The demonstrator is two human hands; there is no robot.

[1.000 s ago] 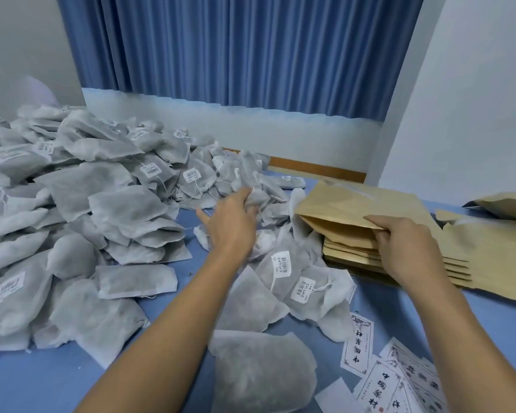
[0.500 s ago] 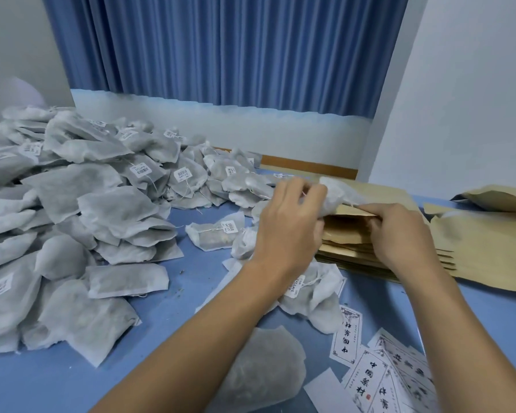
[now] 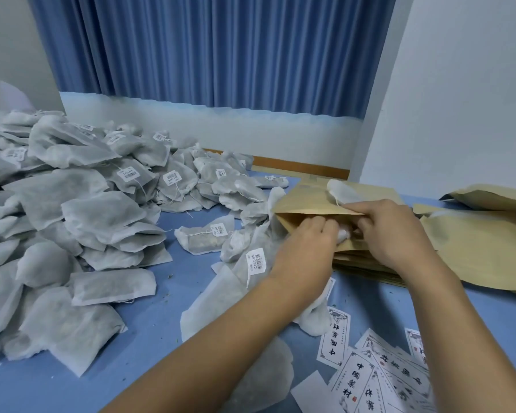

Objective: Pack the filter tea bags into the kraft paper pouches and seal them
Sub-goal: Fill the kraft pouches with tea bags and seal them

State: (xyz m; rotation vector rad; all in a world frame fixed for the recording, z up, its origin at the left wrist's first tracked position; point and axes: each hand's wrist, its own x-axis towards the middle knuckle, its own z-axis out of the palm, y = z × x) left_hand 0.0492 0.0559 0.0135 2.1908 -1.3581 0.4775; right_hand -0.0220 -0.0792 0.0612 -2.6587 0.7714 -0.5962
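Blue bench carried everything. Big pile of tea bags covered its left side and spilled toward centre. Loose kraft pouches lay at right. A flat stack of them sat just beside those, under both hands. Printed labels were scattered at near right. Top pouch of the stack had its mouth open, facing the person. Right grip was pinching the pouch's upper lip, thumb and fingers closed on the paper, holding it up. Left grip was at the mouth, fingers curled round a tea bag. Only a white corner of it showed between the two hands, at the pouch opening. How far in it sat: couldn't tell. One spare bag lay on top of the pouch.
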